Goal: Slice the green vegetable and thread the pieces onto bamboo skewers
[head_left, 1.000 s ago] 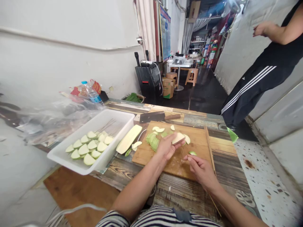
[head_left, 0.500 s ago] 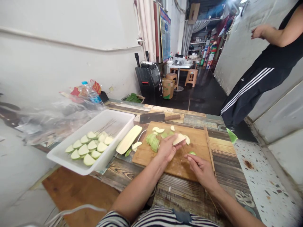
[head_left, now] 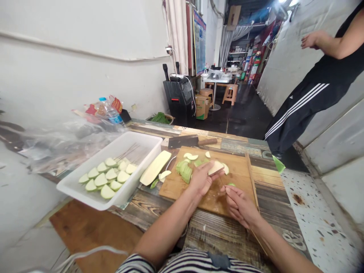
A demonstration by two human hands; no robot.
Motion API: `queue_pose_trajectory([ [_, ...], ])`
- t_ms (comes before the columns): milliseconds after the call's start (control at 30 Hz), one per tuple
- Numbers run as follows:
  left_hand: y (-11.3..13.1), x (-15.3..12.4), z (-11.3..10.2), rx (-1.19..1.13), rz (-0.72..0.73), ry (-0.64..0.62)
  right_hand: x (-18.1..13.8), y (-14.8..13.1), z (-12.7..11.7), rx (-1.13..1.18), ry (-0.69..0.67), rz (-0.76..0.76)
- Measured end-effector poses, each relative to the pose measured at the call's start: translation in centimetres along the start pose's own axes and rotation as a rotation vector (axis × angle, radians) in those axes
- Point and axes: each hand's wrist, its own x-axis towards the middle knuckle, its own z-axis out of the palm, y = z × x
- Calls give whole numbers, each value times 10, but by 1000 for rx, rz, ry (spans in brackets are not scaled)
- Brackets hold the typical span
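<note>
Over the wooden cutting board (head_left: 210, 208), my left hand (head_left: 201, 178) is closed on a pale vegetable slice (head_left: 216, 168). My right hand (head_left: 240, 203) pinches a thin skewer (head_left: 222, 181) whose tip is at the slice's near edge; whether it has gone in, I cannot tell. The skewer's other end runs back under my right wrist. Thin green-edged slices (head_left: 184, 171) lie fanned on the board beside my left hand, with a few loose pale pieces behind. Left of the board lies a cut-open zucchini-like piece (head_left: 156, 168).
A white tray (head_left: 152, 142) at the left holds several green-rimmed slices on sticks. Behind the board lies a cleaver (head_left: 182, 141). Bare skewers (head_left: 251, 178) line the board's right edge. Plastic bags and a bottle (head_left: 112, 113) sit far left. A person (head_left: 321, 83) stands at the right.
My right hand's lower fingers have curled and shifted slightly around the skewer, whose back end has swung right. My left hand holds the slice in nearly the same place.
</note>
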Motion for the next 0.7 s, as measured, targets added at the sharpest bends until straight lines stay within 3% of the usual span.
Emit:
queue_pose_trajectory([
  [100,-3,0,1,7,6,7,1,7,-7,-449,213,-284],
  [167,-5,0,2,11,8,18,1,11,-11,-667,283,-428],
  [267,-6,-2,5,6,10,25,0,12,-12,-736,294,-496],
  [367,-5,-3,5,-9,12,8,-1,8,-7,-490,211,-335],
  [533,-5,-6,5,-4,20,-7,0,3,-2,159,-101,76],
  [600,-5,-6,5,4,18,-20,1,1,-3,309,-179,138],
  [700,-4,-6,5,10,5,-36,2,0,-2,385,-194,160],
])
